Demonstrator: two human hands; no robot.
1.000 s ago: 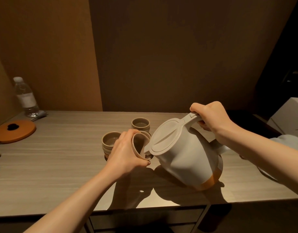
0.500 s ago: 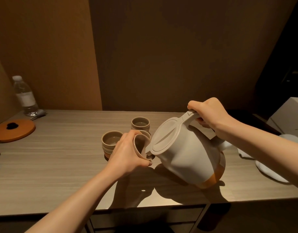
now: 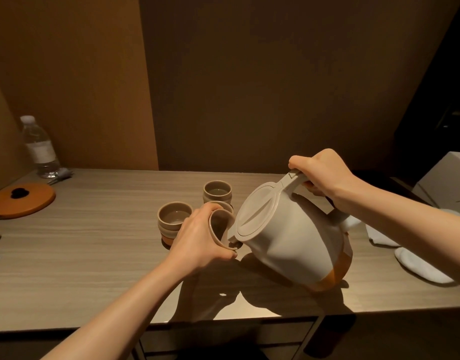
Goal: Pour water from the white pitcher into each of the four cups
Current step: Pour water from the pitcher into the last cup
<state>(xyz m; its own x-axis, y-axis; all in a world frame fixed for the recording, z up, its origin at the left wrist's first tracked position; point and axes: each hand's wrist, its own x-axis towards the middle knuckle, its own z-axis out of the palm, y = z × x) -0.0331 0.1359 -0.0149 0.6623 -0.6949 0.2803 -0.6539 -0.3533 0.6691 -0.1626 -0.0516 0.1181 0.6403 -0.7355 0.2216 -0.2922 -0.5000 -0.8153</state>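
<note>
My right hand grips the handle of the white pitcher, which is lifted and tipped left, spout down. My left hand holds a beige cup tilted toward the spout, its rim touching the pitcher's lip. Another cup stands to the left, a third cup stands behind, and the rim of a fourth cup shows just behind the held one. No stream of water is visible.
A wooden table runs to a wall. At far left stand a water bottle and an orange round lid. White cloths and a white box lie at right.
The pitcher has tipped a little further toward the held cup. Both hands have barely shifted.
</note>
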